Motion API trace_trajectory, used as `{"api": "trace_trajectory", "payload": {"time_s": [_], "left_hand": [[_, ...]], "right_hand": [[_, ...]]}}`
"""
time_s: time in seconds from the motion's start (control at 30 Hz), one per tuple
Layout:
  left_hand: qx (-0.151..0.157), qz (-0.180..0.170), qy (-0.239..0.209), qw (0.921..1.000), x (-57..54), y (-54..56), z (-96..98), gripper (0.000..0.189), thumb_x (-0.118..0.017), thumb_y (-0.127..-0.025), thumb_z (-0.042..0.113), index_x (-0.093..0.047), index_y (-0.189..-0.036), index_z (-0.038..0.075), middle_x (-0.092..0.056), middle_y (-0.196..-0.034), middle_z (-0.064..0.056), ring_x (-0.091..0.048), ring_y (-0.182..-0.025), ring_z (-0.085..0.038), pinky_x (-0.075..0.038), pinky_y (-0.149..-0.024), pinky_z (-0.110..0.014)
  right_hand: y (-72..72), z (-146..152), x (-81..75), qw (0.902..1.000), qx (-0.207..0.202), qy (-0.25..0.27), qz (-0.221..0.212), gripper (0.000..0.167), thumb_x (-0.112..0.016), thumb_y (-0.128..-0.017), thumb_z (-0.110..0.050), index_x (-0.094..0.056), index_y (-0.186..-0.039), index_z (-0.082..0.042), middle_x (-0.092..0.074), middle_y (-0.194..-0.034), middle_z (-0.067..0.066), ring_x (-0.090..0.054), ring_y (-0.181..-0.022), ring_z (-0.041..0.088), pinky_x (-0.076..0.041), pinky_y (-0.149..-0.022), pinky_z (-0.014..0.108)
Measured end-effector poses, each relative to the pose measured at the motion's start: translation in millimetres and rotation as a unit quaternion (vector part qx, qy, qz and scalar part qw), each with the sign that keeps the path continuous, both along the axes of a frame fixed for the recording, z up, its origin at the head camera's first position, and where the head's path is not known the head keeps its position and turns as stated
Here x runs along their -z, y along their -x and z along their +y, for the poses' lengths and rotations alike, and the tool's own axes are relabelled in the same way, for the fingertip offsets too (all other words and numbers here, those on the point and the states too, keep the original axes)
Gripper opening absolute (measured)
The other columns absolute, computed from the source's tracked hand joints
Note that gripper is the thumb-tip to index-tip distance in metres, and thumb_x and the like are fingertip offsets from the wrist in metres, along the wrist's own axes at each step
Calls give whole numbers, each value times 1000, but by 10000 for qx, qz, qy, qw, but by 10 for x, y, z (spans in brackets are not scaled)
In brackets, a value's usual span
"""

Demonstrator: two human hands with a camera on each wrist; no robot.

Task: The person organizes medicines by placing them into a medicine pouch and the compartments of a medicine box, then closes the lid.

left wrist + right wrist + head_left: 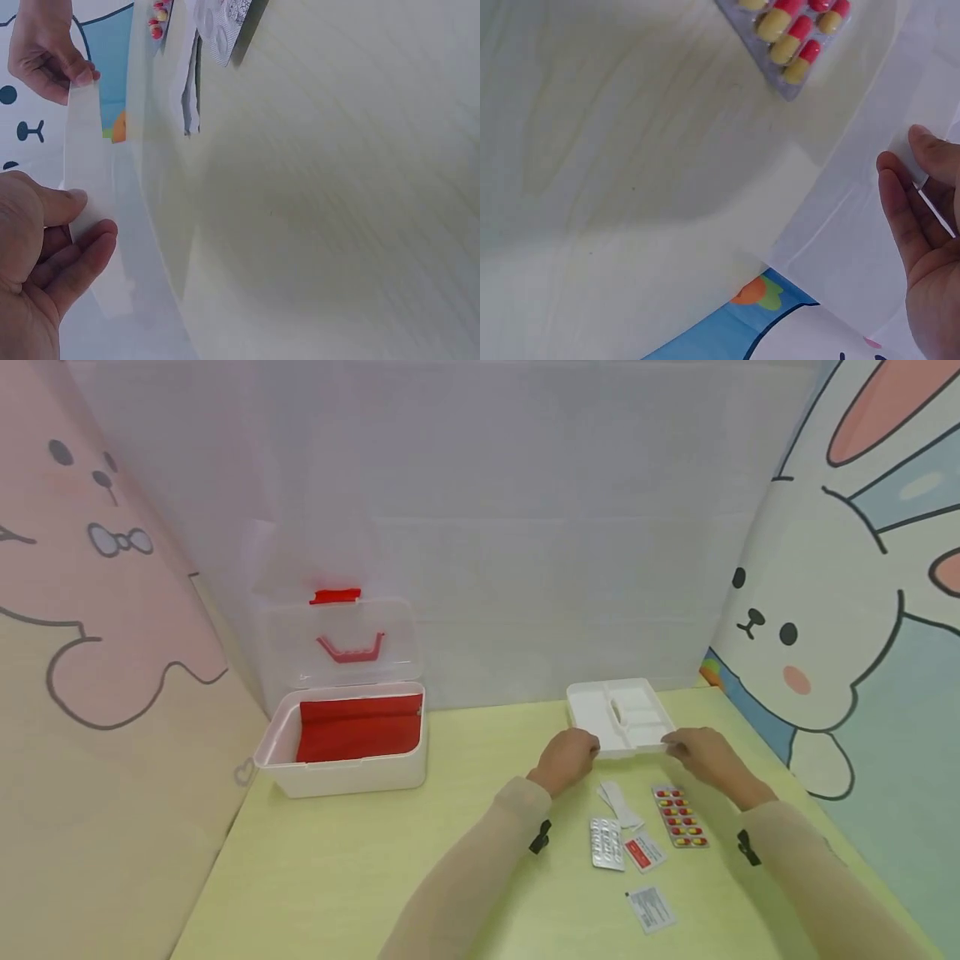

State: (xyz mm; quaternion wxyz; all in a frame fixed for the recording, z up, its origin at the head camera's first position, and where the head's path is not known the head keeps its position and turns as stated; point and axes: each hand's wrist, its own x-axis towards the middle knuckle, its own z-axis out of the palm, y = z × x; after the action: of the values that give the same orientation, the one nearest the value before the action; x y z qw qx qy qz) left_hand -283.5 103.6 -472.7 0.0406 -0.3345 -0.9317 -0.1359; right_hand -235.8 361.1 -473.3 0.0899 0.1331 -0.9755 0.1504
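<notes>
A white divided tray [596, 710] is held between both hands near the back wall. My left hand [567, 760] pinches its near left corner, and my right hand [707, 758] pinches the near right corner. The left wrist view shows the tray's side [84, 150] edge-on, thumb and fingers on either side of it. Below the hands lie a blister pack of red and yellow capsules [680, 817], a silver blister pack [607, 843], white paper strips [619, 804], a red and white sachet [644, 852] and a white printed sachet [651, 909].
On the left of the yellow table [337, 877] stands a white box [352, 782] with red material [360, 731] inside. Its clear lid [401, 652], with a red handle, stands raised against the back wall. Cartoon-printed sheets [840, 635] flank both sides.
</notes>
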Motion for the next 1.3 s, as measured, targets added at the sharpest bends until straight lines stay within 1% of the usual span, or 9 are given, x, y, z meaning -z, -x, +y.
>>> {"api": "trace_trajectory", "payload": {"time_s": [0.17,0.3,0.4,0.5,0.7,0.97,1.13,1.2,1.3], "left_hand": [[160,84,-47,9998,-119,-4,-111,33,-53,-95,5,-44,-66,17,-43,-65,5,-39,-64,-7,-33,-59,-19],[331,323,-155,9988,-252,-29,-219,26,-53,-98,9,-58,-73,16,-52,-71,6,-43,-67,-6,-37,-62,-18],[455,598,-249,9969,-341,-62,-308,21,-54,-99,14,-68,-85,16,-60,-77,7,-50,-70,-5,-43,-65,-17],[559,838,-300,9945,-413,-111,-418,18,-55,-100,17,-72,-94,16,-64,-83,7,-57,-75,-4,-48,-69,-16],[720,1187,-287,9899,-542,-246,-680,17,-56,-100,18,-73,-100,15,-68,-90,6,-65,-83,-6,-52,-75,-18],[876,1606,-527,9817,-701,-475,-1034,14,-59,-98,17,-73,-98,14,-68,-88,6,-63,-81,-5,-52,-72,-17],[941,1902,-730,9745,-803,-629,-1255,9,-64,-94,14,-73,-97,14,-69,-89,5,-65,-82,-6,-54,-73,-18],[941,1972,-743,9730,-830,-689,-1346,8,-66,-93,14,-73,-98,14,-69,-90,5,-65,-83,-7,-54,-74,-18],[926,1999,-718,9728,-862,-779,-1484,9,-67,-92,13,-73,-99,15,-70,-92,6,-65,-84,-7,-54,-74,-17]], "right_hand": [[-48,-63,-143,9993,-146,45,353,21,-66,-90,-5,-70,-108,4,-73,-101,21,-68,-93,39,-54,-82,54],[-98,-144,-291,9983,-154,36,561,22,-67,-89,-5,-70,-109,4,-73,-101,21,-69,-92,40,-55,-81,54],[-137,-199,-376,9971,-174,-25,739,22,-68,-88,-5,-70,-109,4,-73,-101,21,-69,-90,39,-55,-79,53],[-184,-266,-464,9950,-272,-42,957,22,-70,-86,-4,-71,-107,3,-74,-99,20,-70,-88,37,-56,-77,52],[-271,-439,-609,9867,-660,-107,1480,20,-74,-82,-3,-73,-102,1,-75,-93,15,-71,-82,31,-57,-72,47],[-398,-699,-787,9687,-1139,-203,2197,22,-78,-76,-2,-73,-97,-1,-75,-88,11,-71,-76,26,-58,-66,41],[-505,-873,-878,9668,-1251,-260,2211,24,-80,-74,-3,-74,-97,-2,-75,-88,9,-71,-77,23,-58,-66,38],[-553,-944,-904,9674,-1279,-259,2171,25,-81,-73,-4,-74,-97,-3,-75,-88,8,-71,-76,22,-58,-66,36],[-610,-1051,-929,9625,-1459,-184,2280,25,-82,-71,-3,-74,-96,-3,-75,-87,7,-71,-75,20,-59,-65,34]]}}
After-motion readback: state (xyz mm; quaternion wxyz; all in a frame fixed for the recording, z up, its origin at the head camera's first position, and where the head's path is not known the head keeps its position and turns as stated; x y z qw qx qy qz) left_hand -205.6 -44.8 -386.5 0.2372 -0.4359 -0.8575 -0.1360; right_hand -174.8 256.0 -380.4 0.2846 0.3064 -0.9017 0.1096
